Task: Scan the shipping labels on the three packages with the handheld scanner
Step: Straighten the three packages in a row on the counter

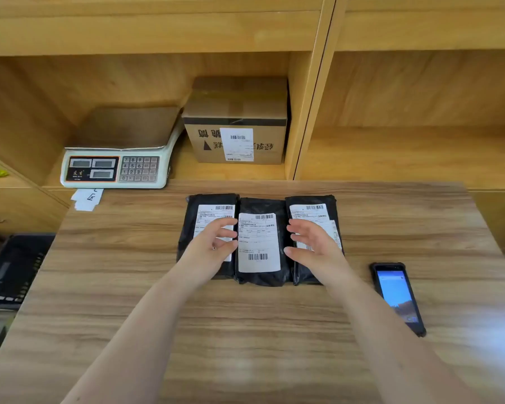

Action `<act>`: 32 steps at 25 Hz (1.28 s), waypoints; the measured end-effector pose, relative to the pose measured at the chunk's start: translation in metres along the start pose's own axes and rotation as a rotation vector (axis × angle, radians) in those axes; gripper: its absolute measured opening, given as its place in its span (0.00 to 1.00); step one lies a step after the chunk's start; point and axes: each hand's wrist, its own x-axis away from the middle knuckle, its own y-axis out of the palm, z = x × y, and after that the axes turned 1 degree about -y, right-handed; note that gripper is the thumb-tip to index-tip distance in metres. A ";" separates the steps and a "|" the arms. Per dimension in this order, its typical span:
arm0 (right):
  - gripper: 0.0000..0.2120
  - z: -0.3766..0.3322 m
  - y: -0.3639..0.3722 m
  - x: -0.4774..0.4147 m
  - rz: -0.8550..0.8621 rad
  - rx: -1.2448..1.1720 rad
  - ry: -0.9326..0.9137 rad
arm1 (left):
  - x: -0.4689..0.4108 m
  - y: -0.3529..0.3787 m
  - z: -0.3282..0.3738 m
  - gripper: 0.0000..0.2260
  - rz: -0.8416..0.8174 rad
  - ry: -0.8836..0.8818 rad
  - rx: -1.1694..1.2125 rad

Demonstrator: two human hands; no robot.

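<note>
Three black plastic mailer packages (260, 240) lie label-up side by side, both bare hands, left hand (213, 243) and right hand (312, 240), spread slack and empty above them, seemingly squaring them, so next comes grasping the black handheld scanner (397, 295) right of them.

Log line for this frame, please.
packages: three abreast, labels up | left hand, right hand: open above them | scanner: on table, unheld

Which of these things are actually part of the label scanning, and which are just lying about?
Part of the job: left package, middle package, right package, handheld scanner, left hand, right hand.

Lying about: scale, cardboard box, paper slip.
</note>
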 end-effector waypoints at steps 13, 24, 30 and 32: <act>0.30 0.028 0.034 -0.025 0.052 0.032 0.263 | -0.034 0.038 -0.038 0.24 -0.049 -0.324 0.125; 0.27 0.029 0.043 -0.046 0.084 0.112 0.374 | -0.056 0.061 -0.032 0.19 -0.019 -0.405 -0.011; 0.23 0.037 0.041 -0.054 0.146 0.075 0.427 | -0.058 0.061 -0.044 0.21 -0.006 -0.512 0.084; 0.22 0.040 0.039 -0.054 0.162 0.032 0.443 | -0.057 0.060 -0.046 0.16 0.003 -0.542 0.136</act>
